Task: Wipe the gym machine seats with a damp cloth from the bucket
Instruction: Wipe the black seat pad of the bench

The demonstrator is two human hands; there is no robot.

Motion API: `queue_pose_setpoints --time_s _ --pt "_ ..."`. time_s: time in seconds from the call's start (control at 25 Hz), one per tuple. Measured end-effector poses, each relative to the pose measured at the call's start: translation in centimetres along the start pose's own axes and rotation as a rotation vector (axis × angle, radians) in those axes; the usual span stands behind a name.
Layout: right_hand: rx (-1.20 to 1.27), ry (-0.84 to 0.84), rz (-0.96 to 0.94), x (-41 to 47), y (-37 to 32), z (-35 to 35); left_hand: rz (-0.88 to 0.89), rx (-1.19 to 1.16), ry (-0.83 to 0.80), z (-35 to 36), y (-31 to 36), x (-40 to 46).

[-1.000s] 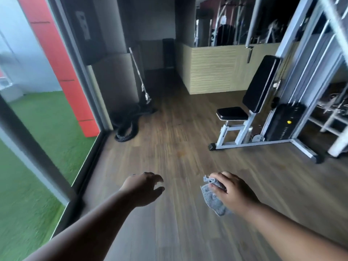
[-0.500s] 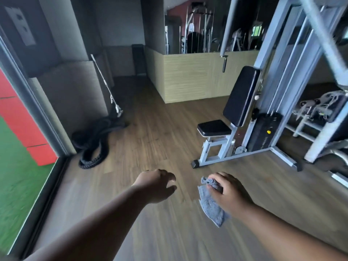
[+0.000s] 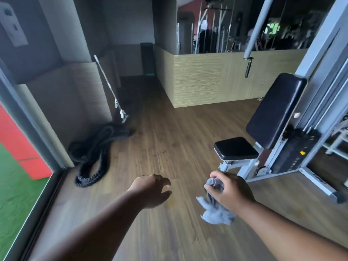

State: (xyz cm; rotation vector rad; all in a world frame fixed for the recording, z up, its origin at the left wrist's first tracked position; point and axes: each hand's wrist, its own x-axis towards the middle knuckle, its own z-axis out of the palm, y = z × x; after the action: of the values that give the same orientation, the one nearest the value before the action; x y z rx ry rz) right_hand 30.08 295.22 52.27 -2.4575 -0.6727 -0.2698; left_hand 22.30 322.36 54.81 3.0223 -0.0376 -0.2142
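A person is looking down at a wooden gym floor [image 3: 169,144], with both bare arms reaching forward into view. The right hand [image 3: 230,191], at about five o'clock, is gripping a bunched grey cloth [image 3: 214,210], whose loose end is hanging below the fist. The left hand [image 3: 150,191], at about six o'clock, is hanging empty with fingers loosely curled, set apart from the right hand. At about three o'clock, a grey-framed cable machine is standing with its small black seat [image 3: 236,147] just beyond the right hand and not touching the cloth. A tilted black backrest [image 3: 275,110] is rising behind the seat. At about nine o'clock, a thick black battle rope [image 3: 92,153] is lying coiled on the floor beside a grey wall. A glass door frame is running down the far left edge.
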Motion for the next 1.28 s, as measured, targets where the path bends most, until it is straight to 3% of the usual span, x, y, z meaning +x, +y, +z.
queue_pose_setpoints --time_s 0.28,0.4,0.64,0.92,1.28 --pt "-0.121 0.139 0.157 11.0 3.6 4.6 0.201 0.054 -0.070 -3.9 -6.5 19.2" --pt "-0.140 0.160 0.279 14.7 5.8 5.3 0.284 0.075 -0.093 -4.8 -6.4 26.0" --pt "-0.188 0.163 0.351 21.1 14.4 5.3 0.395 0.103 -0.152 -4.0 -2.7 38.5" --pt "-0.127 0.094 0.423 31.5 29.2 5.9 0.325 -0.012 -0.160 0.2 2.5 54.8" --pt "-0.062 -0.022 0.556 38.8 42.3 10.7 0.264 -0.135 -0.356 11.5 7.9 69.8"
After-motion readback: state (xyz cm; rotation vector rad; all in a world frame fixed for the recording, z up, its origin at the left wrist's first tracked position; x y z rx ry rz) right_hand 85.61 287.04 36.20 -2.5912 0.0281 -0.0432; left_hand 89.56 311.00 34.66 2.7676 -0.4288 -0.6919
